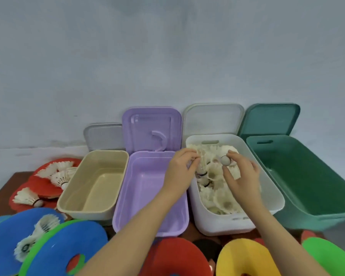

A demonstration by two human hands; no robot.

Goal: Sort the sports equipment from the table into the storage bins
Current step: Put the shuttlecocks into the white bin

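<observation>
Both hands over white bin. Shuttlecock pinched by right hand, cork toward 10 o'clock, feathers toward 4. Left hand at 9 o'clock, fingers curled on another shuttlecock, cork down. Release straight below judged next.

We see dark brown tabletop against pale wall. Four open bins stand on it in row: beige bin, purple bin, white bin, green bin, sides close together. Red discs lie at left, blue discs at near left; red disc, yellow disc, green disc along near edge.
</observation>
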